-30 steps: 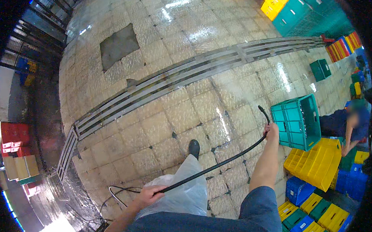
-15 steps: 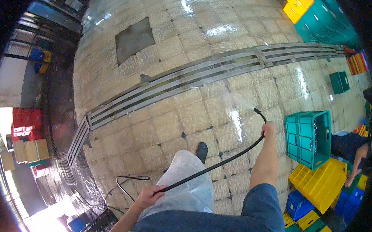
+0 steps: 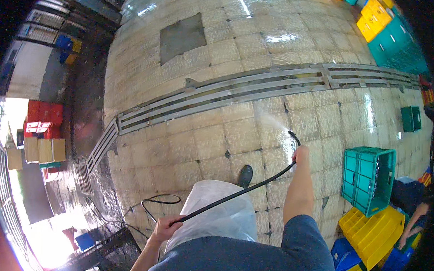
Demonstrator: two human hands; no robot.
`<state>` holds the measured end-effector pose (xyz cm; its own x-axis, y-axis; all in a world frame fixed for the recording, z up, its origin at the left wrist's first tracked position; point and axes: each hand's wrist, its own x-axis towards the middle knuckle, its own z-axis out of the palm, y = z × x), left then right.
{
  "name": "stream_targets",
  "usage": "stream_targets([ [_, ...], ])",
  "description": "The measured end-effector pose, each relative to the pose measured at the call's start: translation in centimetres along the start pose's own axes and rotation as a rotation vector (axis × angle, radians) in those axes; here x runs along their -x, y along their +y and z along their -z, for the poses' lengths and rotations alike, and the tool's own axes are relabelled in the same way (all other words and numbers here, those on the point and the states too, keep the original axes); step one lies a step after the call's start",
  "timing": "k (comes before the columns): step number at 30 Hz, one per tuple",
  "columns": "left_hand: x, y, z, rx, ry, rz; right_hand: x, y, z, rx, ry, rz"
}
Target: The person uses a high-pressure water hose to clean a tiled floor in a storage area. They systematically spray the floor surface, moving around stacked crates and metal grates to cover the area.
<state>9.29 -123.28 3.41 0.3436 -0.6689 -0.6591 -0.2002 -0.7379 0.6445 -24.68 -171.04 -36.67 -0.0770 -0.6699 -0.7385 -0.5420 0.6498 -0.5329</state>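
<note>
A black hose [image 3: 233, 197] runs across my front from lower left to upper right. My right hand [image 3: 301, 153] is closed around it just behind its bent nozzle end [image 3: 293, 135]. White spray [image 3: 273, 120] leaves the tip toward the upper left, onto wet beige floor tiles [image 3: 212, 142]. Near my left hip, my left hand [image 3: 164, 227] grips the hose farther back. Beyond that hand the hose loops over the floor to the left. A translucent plastic apron [image 3: 214, 208] covers my legs, and one dark boot [image 3: 245, 176] shows ahead of it.
A metal drain grate [image 3: 219, 94] crosses the floor ahead. At right stand a teal crate [image 3: 365, 178], a tilted yellow crate [image 3: 370, 234] and a co-worker's arm [image 3: 413, 224]. A grey patch [image 3: 182, 38] marks the far floor. Red crates [image 3: 44, 116] and cardboard boxes [image 3: 44, 150] stand left.
The view has shifted, so the floor, grate and crates sit farther right. My right hand and the nozzle have swung a little left; the spray still points up and left. Both hands keep their hold.
</note>
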Motion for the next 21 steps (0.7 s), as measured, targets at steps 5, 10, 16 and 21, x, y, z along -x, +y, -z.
stream_targets([
  [5,3.8,-3.4,1.1,0.052,0.134,0.064,7.5,-2.5,-5.3,-0.344,-0.071,0.035],
  [10,8.9,-7.8,2.7,0.119,0.283,0.214,11.7,0.2,-13.0,-0.573,-0.316,0.126],
  [16,14.8,-14.4,2.9,0.321,0.509,0.421,15.0,0.5,-18.6,-0.556,-0.648,0.116],
  [21,15.7,-16.1,0.3,0.373,0.474,0.347,16.3,0.6,-16.7,-0.462,-0.435,0.148],
])
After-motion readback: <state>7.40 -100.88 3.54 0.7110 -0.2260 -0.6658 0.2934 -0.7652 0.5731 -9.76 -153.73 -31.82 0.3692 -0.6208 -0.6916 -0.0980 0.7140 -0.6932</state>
